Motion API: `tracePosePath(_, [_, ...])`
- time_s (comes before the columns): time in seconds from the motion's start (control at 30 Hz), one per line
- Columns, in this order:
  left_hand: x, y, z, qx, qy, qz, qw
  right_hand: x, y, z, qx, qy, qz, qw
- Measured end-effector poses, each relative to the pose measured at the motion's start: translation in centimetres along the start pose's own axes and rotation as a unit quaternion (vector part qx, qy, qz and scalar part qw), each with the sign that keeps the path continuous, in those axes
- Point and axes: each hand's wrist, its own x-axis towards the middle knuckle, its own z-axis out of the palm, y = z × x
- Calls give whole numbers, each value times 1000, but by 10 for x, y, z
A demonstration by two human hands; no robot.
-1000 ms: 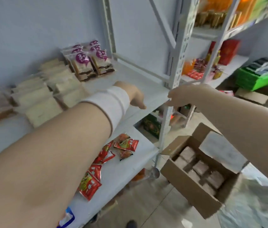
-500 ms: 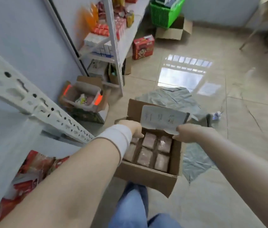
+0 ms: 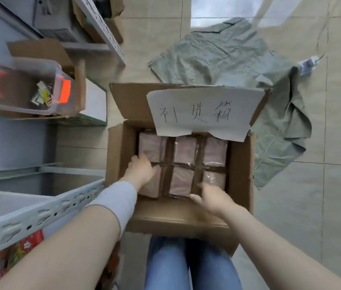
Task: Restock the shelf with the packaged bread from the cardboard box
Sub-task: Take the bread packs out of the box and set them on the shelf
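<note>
Blue denim trouser legs filled the bottom centre of the frame. At lower left ran a grey perforated metal shelf rail, with red snack packets beneath it. Above the legs stood the open brown cardboard box. Inside it lay clear-wrapped packaged bread in two rows. The left hand, white band at the wrist, rested spread on the lower-left package; whether it gripped could not be determined. The right hand, fingers loosely open, touched the lower-right package, holding nothing. A white handwritten paper sheet covered the far flap; beyond it lay a crumpled grey-green cloth.
</note>
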Motion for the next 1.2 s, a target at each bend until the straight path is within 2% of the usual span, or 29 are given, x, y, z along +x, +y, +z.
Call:
tracePosePath(0.17, [90, -1, 21, -138, 90, -41, 986, 101, -34, 60, 160, -48, -36, 985])
tracePosePath(0.37, [131, 2, 50, -132, 199, -36, 970, 146, -69, 113, 286, -41, 38, 957])
tracePosePath(0.43, [136, -1, 51, -184, 194, -33, 963, 149, -69, 117, 285, -24, 64, 956])
tracePosePath(0.5, [142, -6, 50, -192, 174, -26, 965, 150, -65, 116, 269, -28, 65, 960])
tracePosePath(0.6, [148, -12, 43, -185, 123, -10, 975, 144, -53, 107, 257, -43, 28, 965])
tracePosePath(0.73, [144, -12, 35, -262, 71, 7, 962, 122, -29, 84, 308, -42, -4, 951])
tracePosePath(0.83, [125, -9, 27, -327, 70, 7, 942, 96, -6, 68, 348, -28, -28, 937])
tracePosePath(0.97, [70, -13, 15, -402, 100, 14, 910, 52, 25, 48, 385, 30, -13, 923])
tracePosePath(1.1, [-14, -37, 3, -444, 82, 22, 892, -10, 47, 27, 364, 76, -23, 928])
tracePosePath(1.2, [-91, -59, -6, -476, 125, 34, 870, -66, 46, 13, 364, 80, -63, 926])
